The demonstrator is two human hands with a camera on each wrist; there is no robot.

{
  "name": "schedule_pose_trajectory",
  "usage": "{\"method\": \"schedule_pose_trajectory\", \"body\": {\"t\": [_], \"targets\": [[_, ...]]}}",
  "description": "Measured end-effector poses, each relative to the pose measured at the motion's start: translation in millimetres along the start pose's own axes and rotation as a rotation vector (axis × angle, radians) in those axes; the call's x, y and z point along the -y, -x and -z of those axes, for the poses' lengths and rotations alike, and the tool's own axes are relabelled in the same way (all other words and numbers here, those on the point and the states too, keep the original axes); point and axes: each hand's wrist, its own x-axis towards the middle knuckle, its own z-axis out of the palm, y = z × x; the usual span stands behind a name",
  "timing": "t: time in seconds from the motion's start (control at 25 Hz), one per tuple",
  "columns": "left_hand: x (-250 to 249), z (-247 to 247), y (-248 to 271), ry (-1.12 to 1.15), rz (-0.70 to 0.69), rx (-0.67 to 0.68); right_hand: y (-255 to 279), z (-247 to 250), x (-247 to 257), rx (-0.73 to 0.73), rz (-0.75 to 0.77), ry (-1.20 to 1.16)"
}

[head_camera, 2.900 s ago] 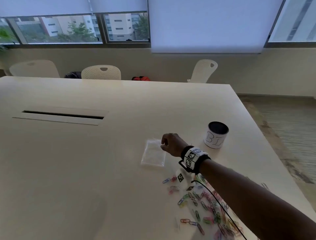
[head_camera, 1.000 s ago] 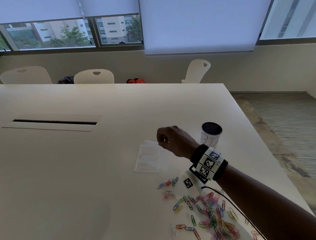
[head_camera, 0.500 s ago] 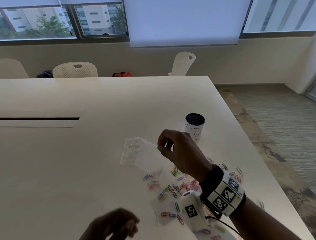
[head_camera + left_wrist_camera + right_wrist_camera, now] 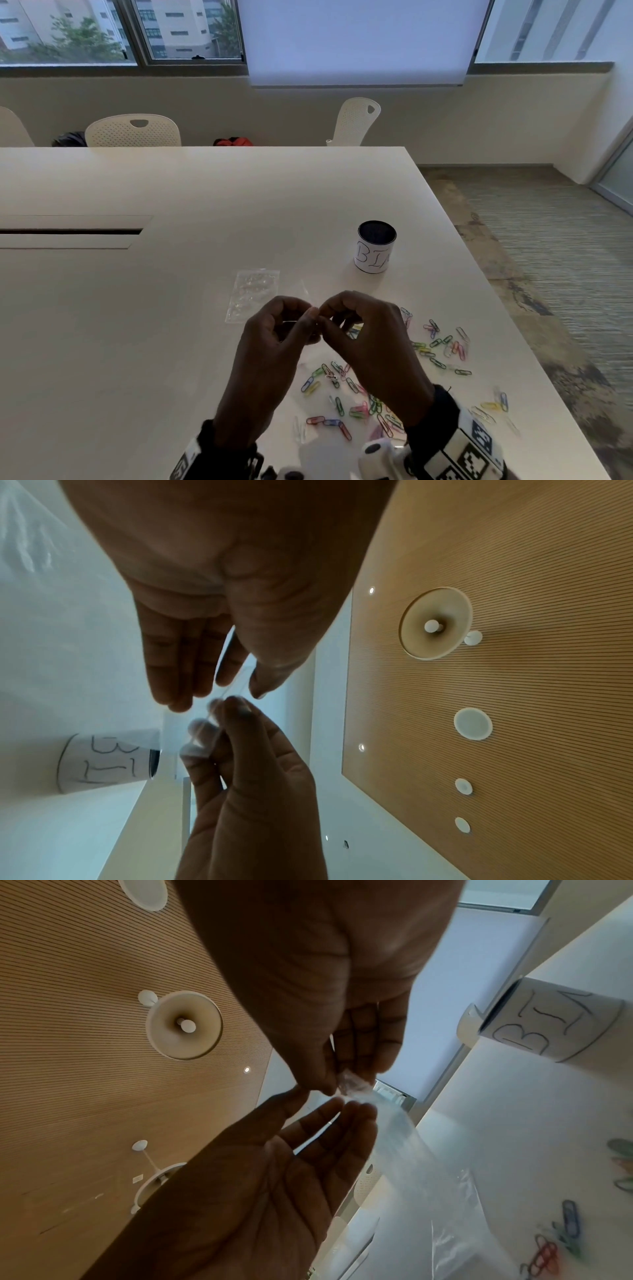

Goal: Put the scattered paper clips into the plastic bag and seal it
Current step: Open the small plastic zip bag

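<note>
Both hands raised over table. Right hand [image 4: 370, 339] pinches bag [image 4: 411, 1164] mouth edge; left hand [image 4: 274, 346] pinches the same edge beside it. Bag hangs below fingertips. Clips [image 4: 346, 394] lie beneath, nearer right hand.

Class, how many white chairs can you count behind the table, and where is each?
3. The cut-off chair is at the left edge, the middle chair behind the table's far edge, the angled chair below the blind. More may be out of view.

Black wristbands with black-and-white square-patterned markers, white camera housing beneath right wrist
</note>
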Motion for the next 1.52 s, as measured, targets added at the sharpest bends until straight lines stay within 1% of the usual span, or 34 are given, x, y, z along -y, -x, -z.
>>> {"method": "schedule_pose_trajectory", "body": {"t": [0.2,0.28,0.44,0.64,0.8,0.92,1.16,1.28,1.32,1.44,1.52], "targets": [[4,-10,-4,0.037,0.037,-0.023,6,-3,-11,-0.017,-0.076,-0.062],[8,-12,-5,0.010,0.037,-0.037,6,-4,-14,-0.009,-0.105,-0.059],[14,-14,-7,-0.061,-0.002,-0.073,2,-4,-17,-0.037,-0.165,-0.119],[16,-15,-10,-0.043,0.045,-0.082,-4,-5,-20,-0.035,-0.208,-0.147],[21,-14,-14,-0.145,0.030,-0.083,-6,-10,-23,-0.042,-0.235,-0.146],[21,-15,-17,-0.188,0.000,-0.094,-7,-12,-25,-0.059,-0.287,-0.218],[21,-14,-18,-0.165,0.006,-0.082,-5,-11,-26,-0.092,-0.370,-0.380],[21,-13,-20,-0.166,0.012,-0.078,-4,-12,-27,-0.099,-0.391,-0.397],[20,-13,-20,-0.197,-0.006,-0.069,-5,-13,-27,-0.077,-0.388,-0.358],[20,-14,-18,-0.349,-0.118,-0.019,-9,-15,-25,-0.004,-0.341,-0.236],[20,-14,-16,-0.399,-0.168,-0.024,-13,-14,-24,-0.022,-0.296,-0.218]]}}
